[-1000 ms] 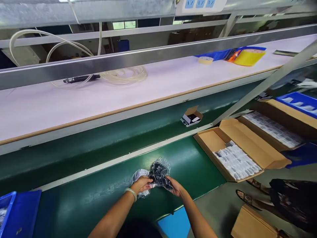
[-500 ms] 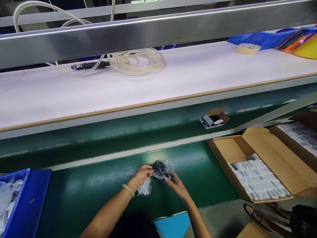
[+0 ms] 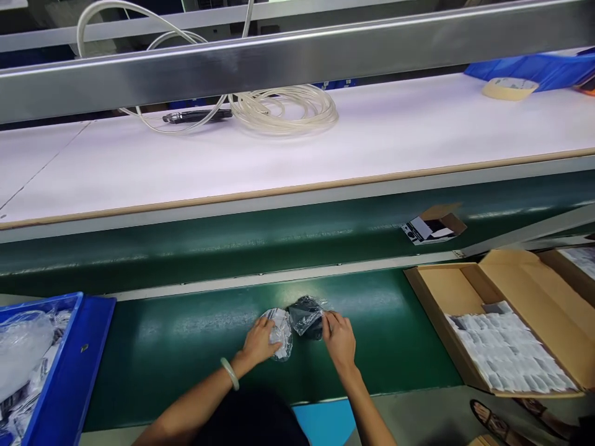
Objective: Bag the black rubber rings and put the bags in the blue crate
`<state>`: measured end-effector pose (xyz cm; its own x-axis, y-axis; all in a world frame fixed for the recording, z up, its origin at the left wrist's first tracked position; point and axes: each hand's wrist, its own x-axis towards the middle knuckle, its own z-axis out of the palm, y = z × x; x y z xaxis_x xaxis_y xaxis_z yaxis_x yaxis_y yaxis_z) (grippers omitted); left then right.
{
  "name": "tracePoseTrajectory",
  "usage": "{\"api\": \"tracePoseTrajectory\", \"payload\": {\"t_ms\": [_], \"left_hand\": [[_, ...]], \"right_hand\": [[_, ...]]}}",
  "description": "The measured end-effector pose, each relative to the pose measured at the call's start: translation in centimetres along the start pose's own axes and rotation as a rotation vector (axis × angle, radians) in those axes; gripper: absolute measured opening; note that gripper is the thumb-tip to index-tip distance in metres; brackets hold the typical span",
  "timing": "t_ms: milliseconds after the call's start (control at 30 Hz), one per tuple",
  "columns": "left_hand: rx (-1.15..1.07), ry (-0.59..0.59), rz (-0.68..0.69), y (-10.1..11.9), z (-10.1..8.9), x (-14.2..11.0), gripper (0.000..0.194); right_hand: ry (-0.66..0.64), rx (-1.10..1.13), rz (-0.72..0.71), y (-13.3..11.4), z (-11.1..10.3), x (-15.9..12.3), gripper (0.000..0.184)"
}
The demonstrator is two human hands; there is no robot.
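Bags sit side by side on my green worktop [image 3: 186, 347], left hand [image 3: 258, 342] pinching the white bag [image 3: 280, 331], right hand [image 3: 340, 337] gripping the black bag [image 3: 307, 314]; both look light, crinkly, slippery, best held by the bunched film.
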<state>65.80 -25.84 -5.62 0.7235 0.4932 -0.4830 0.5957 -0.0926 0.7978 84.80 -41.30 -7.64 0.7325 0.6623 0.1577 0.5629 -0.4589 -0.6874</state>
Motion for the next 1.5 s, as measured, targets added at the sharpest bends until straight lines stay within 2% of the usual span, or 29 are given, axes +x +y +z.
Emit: {"api": "tracePoseTrajectory", "payload": {"t_ms": [100,267,400,600,733,933,1200,1500], "left_hand": [[0.089,-0.093,0.105,-1.2,1.2,-1.0,0.036],[0.163,-0.139,0.156,-2.7,1.9,-0.1,0.019],[0.201,-0.09,0.14,-3.6,0.2,-0.6,0.014],[0.24,0.018,0.089,-4.3,-3.2,-3.8,0.019],[0.251,0.068,0.029,-4.8,-4.4,-5.1,0.022],[0.225,0.112,-0.015,-5.1,-5.5,-5.5,0.022],[0.179,0.136,0.062,-4.1,-6.5,-5.9,0.011],[0.097,0.163,0.007,-5.4,-6.7,-6.3,0.007]], "right_hand": [[0.069,-0.036,-0.048,-0.6,-0.1,0.2,0.042],[0.15,-0.062,-0.123,-1.2,-0.4,0.9,0.044],[0.209,-0.051,-0.172,-2.1,-0.8,1.5,0.042],[0.256,0.005,-0.222,-3.8,-0.5,2.6,0.04],[0.267,0.036,-0.239,-4.6,0.0,3.4,0.041],[0.283,0.075,-0.251,-5.9,-0.2,4.1,0.039],[0.316,0.145,-0.253,-7.2,-0.7,4.7,0.033],[0.338,0.272,-0.152,-8.8,-1.4,5.4,0.032]]}}
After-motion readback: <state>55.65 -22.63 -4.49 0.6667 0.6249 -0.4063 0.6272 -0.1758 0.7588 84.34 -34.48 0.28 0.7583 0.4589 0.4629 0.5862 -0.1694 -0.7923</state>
